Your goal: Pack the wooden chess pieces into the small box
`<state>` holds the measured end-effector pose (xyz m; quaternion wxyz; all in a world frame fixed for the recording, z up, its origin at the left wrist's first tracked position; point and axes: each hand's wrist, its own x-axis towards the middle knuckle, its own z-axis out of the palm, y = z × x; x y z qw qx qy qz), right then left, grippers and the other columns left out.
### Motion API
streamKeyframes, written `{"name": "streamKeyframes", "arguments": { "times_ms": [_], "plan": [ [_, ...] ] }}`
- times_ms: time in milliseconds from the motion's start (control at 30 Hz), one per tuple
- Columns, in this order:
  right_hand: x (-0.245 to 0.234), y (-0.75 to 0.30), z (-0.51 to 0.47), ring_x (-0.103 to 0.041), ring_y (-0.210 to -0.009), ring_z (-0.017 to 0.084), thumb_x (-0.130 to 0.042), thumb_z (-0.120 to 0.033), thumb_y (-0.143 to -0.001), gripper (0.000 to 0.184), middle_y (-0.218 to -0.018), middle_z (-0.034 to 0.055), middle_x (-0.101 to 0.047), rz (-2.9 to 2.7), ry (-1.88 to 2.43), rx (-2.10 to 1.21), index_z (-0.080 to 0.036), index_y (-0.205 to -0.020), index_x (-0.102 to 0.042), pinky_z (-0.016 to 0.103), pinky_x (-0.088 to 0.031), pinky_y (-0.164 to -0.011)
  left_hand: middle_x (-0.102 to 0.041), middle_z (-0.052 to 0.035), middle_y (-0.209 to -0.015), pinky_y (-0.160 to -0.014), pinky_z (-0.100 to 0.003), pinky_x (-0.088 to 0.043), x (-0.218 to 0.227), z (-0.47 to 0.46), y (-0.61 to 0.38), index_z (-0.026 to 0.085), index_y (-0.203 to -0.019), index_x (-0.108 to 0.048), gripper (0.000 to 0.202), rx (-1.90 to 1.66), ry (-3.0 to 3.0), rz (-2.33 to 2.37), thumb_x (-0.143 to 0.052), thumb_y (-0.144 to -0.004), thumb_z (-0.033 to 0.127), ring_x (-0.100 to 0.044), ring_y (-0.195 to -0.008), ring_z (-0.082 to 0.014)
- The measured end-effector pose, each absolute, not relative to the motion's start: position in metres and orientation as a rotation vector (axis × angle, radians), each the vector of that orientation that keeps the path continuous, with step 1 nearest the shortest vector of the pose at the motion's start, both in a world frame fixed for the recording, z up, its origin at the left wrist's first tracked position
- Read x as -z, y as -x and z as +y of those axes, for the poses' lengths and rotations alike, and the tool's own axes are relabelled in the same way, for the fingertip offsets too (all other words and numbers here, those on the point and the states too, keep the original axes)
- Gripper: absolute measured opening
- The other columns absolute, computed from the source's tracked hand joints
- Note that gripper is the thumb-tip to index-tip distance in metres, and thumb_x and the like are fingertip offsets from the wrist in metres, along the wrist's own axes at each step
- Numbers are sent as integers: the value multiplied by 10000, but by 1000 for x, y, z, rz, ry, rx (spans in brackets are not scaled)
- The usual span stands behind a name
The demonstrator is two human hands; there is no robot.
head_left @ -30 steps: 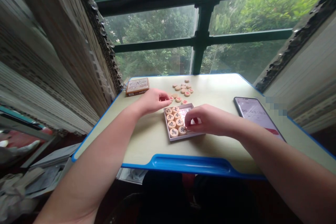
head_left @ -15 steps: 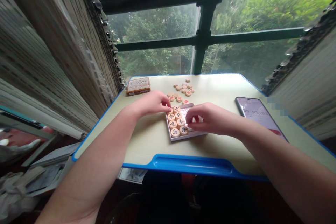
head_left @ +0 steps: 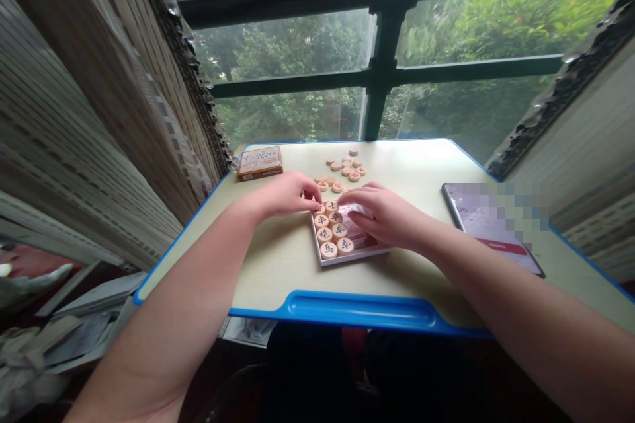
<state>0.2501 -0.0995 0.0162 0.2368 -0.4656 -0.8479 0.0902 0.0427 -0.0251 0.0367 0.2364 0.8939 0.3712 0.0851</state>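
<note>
Fingertips of L hand [head_left: 294,192] on corner disc [head_left: 320,211], 11 o'clock in tray [head_left: 354,259]; can't tell if I'm pinching. R hand [head_left: 384,215], fingers apart, approx. 2 o'clock.

Left hand [head_left: 294,193] touches chess piece [head_left: 320,210] in box [head_left: 354,258]

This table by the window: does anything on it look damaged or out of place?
I see no damage. The loose discs lie scattered beyond the tray, untidy compared with the discs lined up inside. The oddest thing is the blocky blur over part of the phone, hiding some of its screen.
</note>
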Motion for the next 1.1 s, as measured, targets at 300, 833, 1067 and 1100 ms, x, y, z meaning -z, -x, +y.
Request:
{"name": "streamKeyframes", "arguments": {
  "times_ms": [300, 833, 1067, 1100],
  "plan": [
    [-12, -251, -94, -555, -1025, 224, -510, -110, -786, 271, -1087, 93, -657, -2307, 1242, -204, -173, -989, -678, 409, -420, -946, -699, -33, -756, -615, -232, -400, -37, -25, -42, 160, -845, -724, 254, -304, -2338, 984, -599, -707, 332, -573, -678, -146],
    [-9, -256, -89, -640, -900, 194, -493, -39, -783, 286, -1002, 78, -701, -2162, 1535, -298, -182, -924, -697, 305, -487, -814, -696, -73, -786, -622, -269, -404, -14, 1, -39, 147, -849, -700, 295, -512, -2481, 1364, -495, -754, 336, -586, -680, -180],
    [-5, -259, -83, -627, -907, 190, -460, -33, -789, 291, -965, 68, -709, -2146, 1467, -274, -179, -869, -699, 327, -488, -848, -657, -88, -917, -750, -298, -439, -9, 8, -37, 159, -870, -703, 264, -609, -2611, 1354, -498, -763, 285, -575, -744, -181],
    [-5, -261, -81, -613, -938, 198, -452, -28, -788, 302, -981, 75, -704, -2134, 1459, -208, -178, -872, -699, 345, -479, -871, -651, -92, -932, -763, -302, -440, -8, 8, -37, 161, -850, -708, 249, -588, -2628, 1345, -510, -754, 277, -576, -769, -187]
  ]
}}
